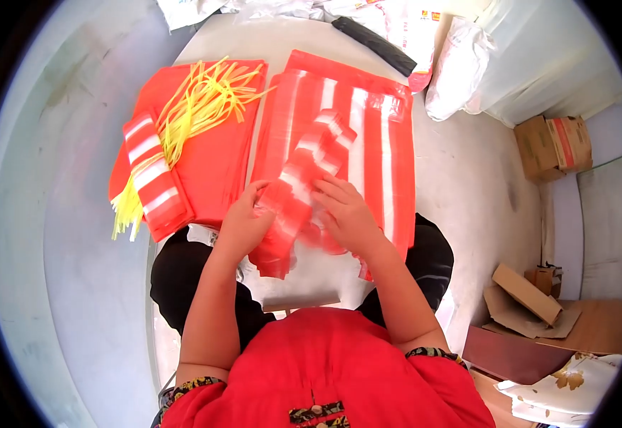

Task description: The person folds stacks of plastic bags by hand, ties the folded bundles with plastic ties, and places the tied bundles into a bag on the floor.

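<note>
A red-and-white striped plastic sheet [293, 196], gathered into a crumpled strip, hangs between my two hands. My left hand [248, 222] grips its left edge with bent fingers. From the other side, my right hand [348, 214] has its fingers curled on the sheet; part of their grip is hidden behind the plastic. Under and beyond them lies a stack of red-and-white striped plastic sheets [401, 178]. Left of that is a pile of plain red sheets [218, 167]. On this pile rest a tangle of yellow strips [195, 107] and a folded striped bundle [155, 178].
A black roll [375, 46] and white packages [459, 68] lie at the table's [214, 39] far side. To the right, a cardboard box [552, 146] stands by the wall. Opened cardboard [528, 303] sits on a brown surface at lower right.
</note>
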Motion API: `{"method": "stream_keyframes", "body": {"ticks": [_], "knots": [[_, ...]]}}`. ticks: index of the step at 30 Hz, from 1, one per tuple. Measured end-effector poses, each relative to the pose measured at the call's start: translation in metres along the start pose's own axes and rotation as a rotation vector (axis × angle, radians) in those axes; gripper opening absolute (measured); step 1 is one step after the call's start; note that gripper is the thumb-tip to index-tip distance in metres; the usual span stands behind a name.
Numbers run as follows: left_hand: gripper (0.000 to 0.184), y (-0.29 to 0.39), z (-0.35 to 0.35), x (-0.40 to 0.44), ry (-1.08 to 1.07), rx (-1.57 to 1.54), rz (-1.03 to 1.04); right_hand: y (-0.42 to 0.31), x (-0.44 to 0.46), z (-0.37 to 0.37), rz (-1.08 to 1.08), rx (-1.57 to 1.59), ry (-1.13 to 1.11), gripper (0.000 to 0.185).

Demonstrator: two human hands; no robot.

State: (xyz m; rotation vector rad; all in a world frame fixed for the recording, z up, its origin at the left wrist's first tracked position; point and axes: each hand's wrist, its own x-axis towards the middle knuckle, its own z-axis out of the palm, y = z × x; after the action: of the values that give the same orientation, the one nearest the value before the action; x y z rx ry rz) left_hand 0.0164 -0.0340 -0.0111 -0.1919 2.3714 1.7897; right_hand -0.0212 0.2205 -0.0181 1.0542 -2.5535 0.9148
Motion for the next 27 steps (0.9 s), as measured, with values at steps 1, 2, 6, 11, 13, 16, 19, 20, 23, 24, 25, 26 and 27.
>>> {"method": "stream_keyframes", "body": {"ticks": [1,2,6,11,13,16,19,20,23,24,25,26,27], "knots": [[0.059,0.001,-0.002,0.0,-0.001,0.098,0.044,-0.003,0.003,0.001,-0.018,-0.005,-0.015,0.039],[0.061,0.005,-0.003,0.001,-0.001,0.195,0.09,-0.005,0.006,0.001,-0.037,-0.012,-0.031,0.04],[0.07,0.001,0.002,0.007,0.115,0.524,0.448,-0.007,0.023,0.001,-0.1,-0.082,-0.135,0.037],[0.075,0.02,0.004,0.013,-0.047,0.394,0.401,-0.002,0.04,0.012,-0.216,-0.127,-0.232,0.021],[0.075,0.02,0.004,0.016,-0.078,0.376,0.383,0.002,0.045,0.015,-0.219,-0.1,-0.273,0.015],[0.075,0.014,0.007,0.018,-0.09,0.368,0.385,0.005,0.047,0.017,-0.159,-0.072,-0.342,0.01],[0.073,0.013,0.007,0.018,-0.085,0.391,0.398,0.01,0.049,0.022,-0.104,-0.054,-0.385,0.01],[0.072,0.008,0.009,0.017,-0.069,0.414,0.42,0.011,0.047,0.023,-0.086,-0.046,-0.397,0.01],[0.068,0.0,0.012,0.019,-0.045,0.475,0.464,0.014,0.051,0.024,-0.089,-0.054,-0.383,0.014],[0.067,0.0,0.012,0.02,-0.041,0.492,0.473,0.016,0.054,0.023,-0.125,-0.067,-0.36,0.015],[0.067,-0.001,0.012,0.019,-0.041,0.498,0.48,0.019,0.056,0.02,-0.161,-0.079,-0.339,0.016],[0.067,-0.001,0.012,0.019,-0.041,0.502,0.486,0.021,0.057,0.019,-0.138,-0.062,-0.32,0.016],[0.066,-0.002,0.013,0.019,-0.041,0.507,0.493,0.024,0.059,0.017,-0.116,-0.045,-0.3,0.017]]}}
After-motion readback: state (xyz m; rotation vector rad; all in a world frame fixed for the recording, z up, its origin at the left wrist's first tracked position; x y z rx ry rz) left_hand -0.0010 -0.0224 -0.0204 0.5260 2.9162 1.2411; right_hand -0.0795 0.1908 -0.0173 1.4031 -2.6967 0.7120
